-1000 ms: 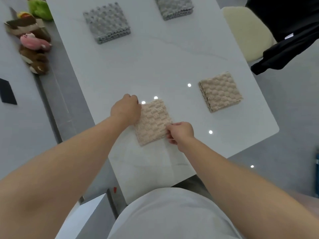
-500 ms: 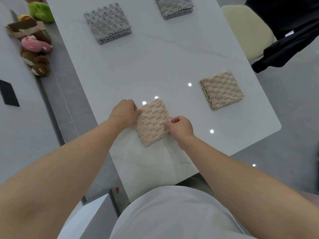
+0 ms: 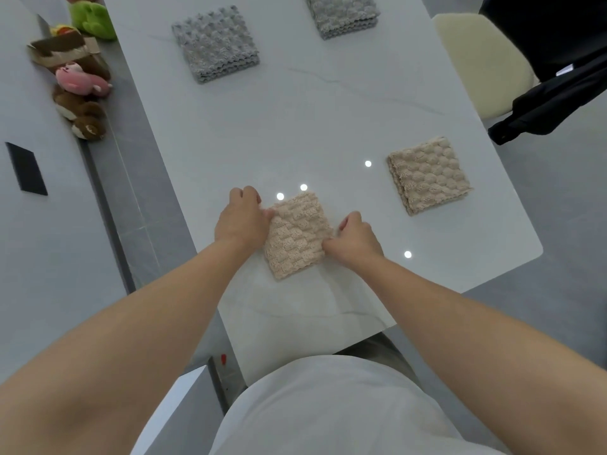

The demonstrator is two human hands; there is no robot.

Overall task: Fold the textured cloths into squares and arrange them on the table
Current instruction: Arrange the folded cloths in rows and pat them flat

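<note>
Left hand (image 3: 241,221) slid down beige cloth (image 3: 297,234) edge; right hand (image 3: 356,243) pinches opposite.

This looks like a home, most likely a dining corner. A long white marble-look table (image 3: 295,126) fills the middle of the frame. A cream padded chair (image 3: 476,60) is drawn up at the upper right, with a black garment (image 3: 558,80) draped next to it. At the upper left, soft toys (image 3: 82,87) lie in a row on the grey tiled floor (image 3: 131,165). Small round lights (image 3: 368,163) are mirrored in the glossy tabletop.
</note>
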